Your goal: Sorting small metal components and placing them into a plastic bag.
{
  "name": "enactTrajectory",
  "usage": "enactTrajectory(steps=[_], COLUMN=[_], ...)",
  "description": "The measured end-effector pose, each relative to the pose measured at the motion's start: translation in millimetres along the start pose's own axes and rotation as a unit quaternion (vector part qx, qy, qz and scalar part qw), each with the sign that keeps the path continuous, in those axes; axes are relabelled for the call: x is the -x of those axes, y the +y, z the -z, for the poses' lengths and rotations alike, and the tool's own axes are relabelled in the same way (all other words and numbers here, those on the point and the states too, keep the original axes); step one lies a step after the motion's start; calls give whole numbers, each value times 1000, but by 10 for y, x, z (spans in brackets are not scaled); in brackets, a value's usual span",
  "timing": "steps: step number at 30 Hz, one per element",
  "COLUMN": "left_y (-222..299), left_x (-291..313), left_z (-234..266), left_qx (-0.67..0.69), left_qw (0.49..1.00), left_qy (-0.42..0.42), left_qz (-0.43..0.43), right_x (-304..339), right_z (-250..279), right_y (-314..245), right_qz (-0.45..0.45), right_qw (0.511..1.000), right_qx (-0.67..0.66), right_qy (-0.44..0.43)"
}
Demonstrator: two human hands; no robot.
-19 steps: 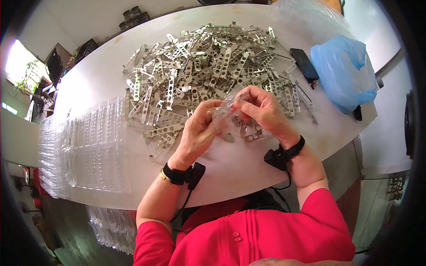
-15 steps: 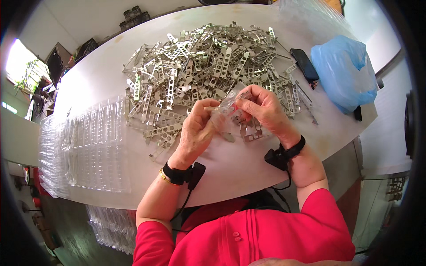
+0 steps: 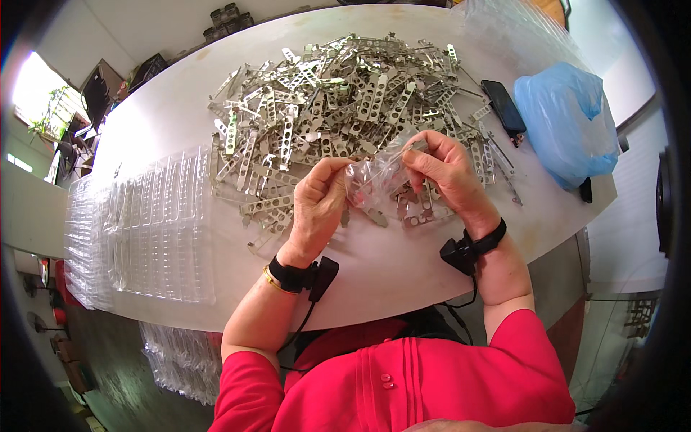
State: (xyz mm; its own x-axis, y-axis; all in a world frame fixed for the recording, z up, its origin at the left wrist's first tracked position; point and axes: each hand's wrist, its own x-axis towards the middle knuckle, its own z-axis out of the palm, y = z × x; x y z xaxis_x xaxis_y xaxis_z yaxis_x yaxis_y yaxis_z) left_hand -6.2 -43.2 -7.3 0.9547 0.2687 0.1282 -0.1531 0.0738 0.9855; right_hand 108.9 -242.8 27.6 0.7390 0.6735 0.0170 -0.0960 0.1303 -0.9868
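A crumpled clear plastic bag (image 3: 371, 180) is stretched between my two hands, in front of the near side of a metal heap. My left hand (image 3: 320, 201) is closed, pinching the bag's left side between thumb and fingers. Thumb and fingertips of my right hand (image 3: 450, 173) pinch its upper right edge. Through and just below the film, a few metal pieces (image 3: 417, 212) show on the table; whether any are inside the bag I cannot tell. Beyond lies the large pile of flat metal strips with round holes (image 3: 345, 108).
Stacked clear plastic trays (image 3: 162, 227) stand at the table's left. To the right of the pile lie a black phone (image 3: 504, 108) and a full blue plastic bag (image 3: 565, 122). More clear plastic (image 3: 518, 32) lies at the far right of the white table (image 3: 389, 288).
My hands have drawn slightly apart, spreading the clear bag between them. The whole view has shifted a little, and the red showing behind the film is less visible.
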Motion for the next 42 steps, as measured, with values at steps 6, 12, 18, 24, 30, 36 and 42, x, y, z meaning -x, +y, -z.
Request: enactTrajectory(steps=[6, 12, 18, 24, 30, 36, 42], left_y=[-15, -5, 5, 7, 5, 97, 38], left_x=[-15, 6, 13, -16, -8, 4, 10], left_z=[-37, -24, -39, 1, -14, -55, -10], left_qx=[-56, -67, -9, 82, 67, 1, 79], left_qw=[997, 998, 999, 993, 995, 990, 994], left_qy=[34, 23, 45, -55, -48, -79, -6], left_qz=[-32, 2, -25, 60, 65, 118, 77], right_x=[-18, -28, -33, -43, -33, -24, -31], right_z=[28, 69, 64, 50, 30, 2, 61], right_y=[9, 14, 32, 64, 45, 89, 28], right_qz=[4, 4, 8, -8, -14, -15, 31], right_qw=[999, 996, 994, 994, 993, 991, 992], right_qx=[-28, -44, -73, -86, -101, -103, -73], right_qy=[20, 73, 80, 68, 67, 78, 98])
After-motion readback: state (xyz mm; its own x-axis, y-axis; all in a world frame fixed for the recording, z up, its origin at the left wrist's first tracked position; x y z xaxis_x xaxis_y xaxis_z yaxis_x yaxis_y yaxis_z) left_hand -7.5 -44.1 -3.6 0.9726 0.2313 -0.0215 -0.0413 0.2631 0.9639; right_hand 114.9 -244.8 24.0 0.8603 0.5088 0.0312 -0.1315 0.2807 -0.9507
